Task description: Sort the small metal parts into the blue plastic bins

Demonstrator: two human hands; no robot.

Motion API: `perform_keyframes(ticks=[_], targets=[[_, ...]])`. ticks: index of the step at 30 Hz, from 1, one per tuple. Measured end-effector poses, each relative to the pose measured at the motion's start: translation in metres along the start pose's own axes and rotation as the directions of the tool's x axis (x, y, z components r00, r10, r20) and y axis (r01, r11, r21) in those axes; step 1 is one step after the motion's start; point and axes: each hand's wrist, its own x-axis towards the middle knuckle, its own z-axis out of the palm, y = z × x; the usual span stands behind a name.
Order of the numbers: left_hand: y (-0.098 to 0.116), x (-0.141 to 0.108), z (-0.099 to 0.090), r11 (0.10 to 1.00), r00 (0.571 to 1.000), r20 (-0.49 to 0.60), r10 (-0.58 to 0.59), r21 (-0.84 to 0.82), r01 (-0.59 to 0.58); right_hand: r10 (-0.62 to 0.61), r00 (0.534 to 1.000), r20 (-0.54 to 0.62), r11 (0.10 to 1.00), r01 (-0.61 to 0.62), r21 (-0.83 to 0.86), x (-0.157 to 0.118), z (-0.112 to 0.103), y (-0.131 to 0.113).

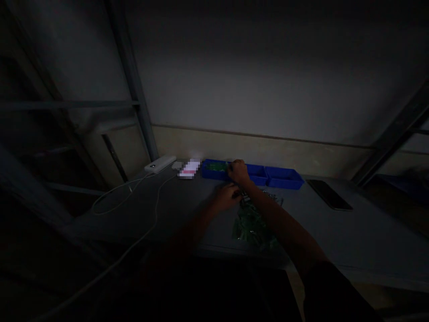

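Note:
The scene is dim, which hides fine detail. My right hand [239, 171] is over the row of blue bins, at the right end of the bin [205, 173] that holds small green pieces [216, 166]. Its fingers are bent together, and whatever they hold is too dark to make out. My left hand [227, 197] rests low over the table, just in front of the bins, fingers curled at the edge of a loose pile of shiny green pieces [250, 226]. What lies inside its fingers is hidden. My right forearm covers part of the pile.
Two more blue bins, a middle bin [257, 174] and a right bin [284, 178], continue the row. A dark phone [330, 195] lies to the right. On the left are a lit phone [189, 169], a white power strip [161, 163] and a trailing white cable [157, 212]. Metal posts [144, 120] frame the grey table [187, 201].

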Motion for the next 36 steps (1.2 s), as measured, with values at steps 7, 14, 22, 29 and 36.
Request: perform_keyframes(ticks=[7, 14, 22, 29, 36], targets=[[0.008, -0.002, -0.006, 0.996, 0.997, 0.042, 0.060, -0.064, -0.057, -0.022, 0.991, -0.133, 0.995, 0.035, 0.094, -0.021, -0.033, 0.022], [0.019, -0.005, 0.002, 0.970, 0.963, 0.187, 0.193, -0.185, -0.159, -0.120, 0.989, -0.090, 0.973, 0.135, 0.188, -0.124, -0.076, 0.061], [0.000, 0.007, 0.002, 0.756, 0.998, 0.046, -0.050, -0.651, 0.068, 0.098, 0.995, -0.028, 0.872, -0.072, 0.485, -0.156, -0.060, 0.033], [-0.013, 0.010, -0.018, 0.844, 0.957, -0.270, -0.103, -0.534, -0.060, 0.317, 0.946, 0.073, 0.433, -0.212, 0.876, -0.078, -0.036, -0.002], [-0.009, 0.009, -0.011, 0.950, 0.940, -0.314, 0.131, -0.232, -0.210, 0.403, 0.912, -0.077, 0.466, -0.132, 0.875, -0.095, -0.022, 0.012]])
